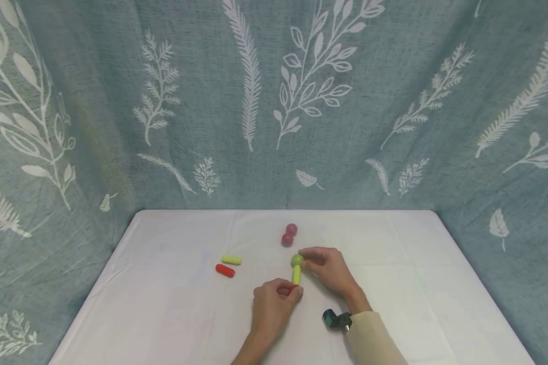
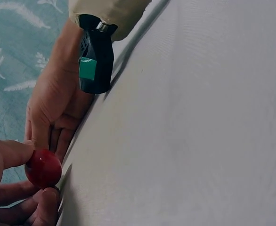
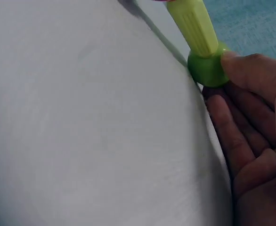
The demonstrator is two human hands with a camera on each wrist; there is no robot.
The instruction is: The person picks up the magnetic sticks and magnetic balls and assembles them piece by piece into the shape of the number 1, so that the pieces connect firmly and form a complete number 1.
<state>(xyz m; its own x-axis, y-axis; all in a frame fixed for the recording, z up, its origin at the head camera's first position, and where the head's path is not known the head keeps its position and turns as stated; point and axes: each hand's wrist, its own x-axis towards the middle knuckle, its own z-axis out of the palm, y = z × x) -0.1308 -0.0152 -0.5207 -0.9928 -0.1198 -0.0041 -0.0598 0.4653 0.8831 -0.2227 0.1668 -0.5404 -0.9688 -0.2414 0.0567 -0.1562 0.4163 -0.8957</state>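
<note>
Near the middle of the white table, a yellow-green rod (image 1: 296, 275) joins a green ball (image 1: 297, 260) at its far end. At its near end is a red ball (image 2: 44, 169), mostly hidden by fingers in the head view. My left hand (image 1: 274, 306) pinches the red ball between thumb and fingers. At the other end, my right hand (image 1: 331, 268) holds the green ball, its thumb pressed on one side in the right wrist view and its fingers around the other.
Beyond the hands lie two more red balls, one nearer (image 1: 287, 240) and one farther (image 1: 292, 229). On the left are a loose yellow-green rod (image 1: 231, 260) and a red rod (image 1: 225, 270). A dark wrist camera (image 1: 337, 319) sits at the right wrist. A patterned curtain (image 1: 265, 167) hangs behind the table (image 1: 173, 324).
</note>
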